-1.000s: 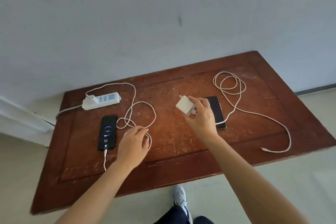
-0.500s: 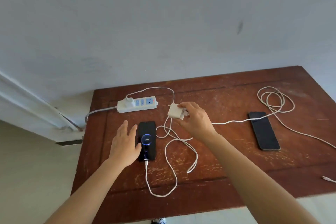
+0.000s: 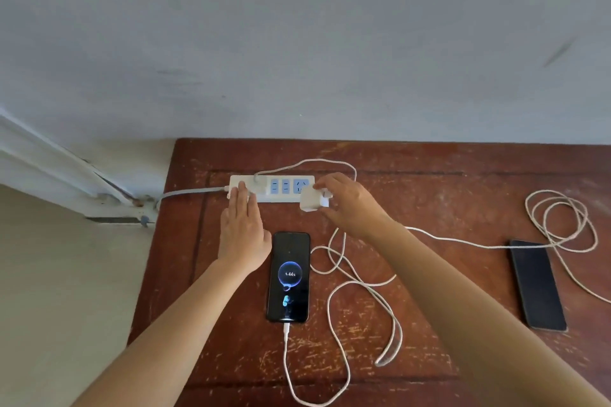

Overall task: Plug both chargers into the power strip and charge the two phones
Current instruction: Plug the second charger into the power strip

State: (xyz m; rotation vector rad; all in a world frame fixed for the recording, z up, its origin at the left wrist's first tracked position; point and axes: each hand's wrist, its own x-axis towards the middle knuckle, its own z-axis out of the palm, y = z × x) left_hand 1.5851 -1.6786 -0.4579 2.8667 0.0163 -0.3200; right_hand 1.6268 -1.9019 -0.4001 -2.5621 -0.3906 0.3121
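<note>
Left hand lies flat, pinning the strip, so the right hand, pinching the charger, can push it in.

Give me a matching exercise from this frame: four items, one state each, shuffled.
1. left phone
2. right phone
3. second charger
4. power strip

A. held in the right hand
B. screen lit, cable plugged in
C. fingers of the left hand laid on it
D. screen dark, no plug in it

Pairs: 1-B, 2-D, 3-A, 4-C
</note>
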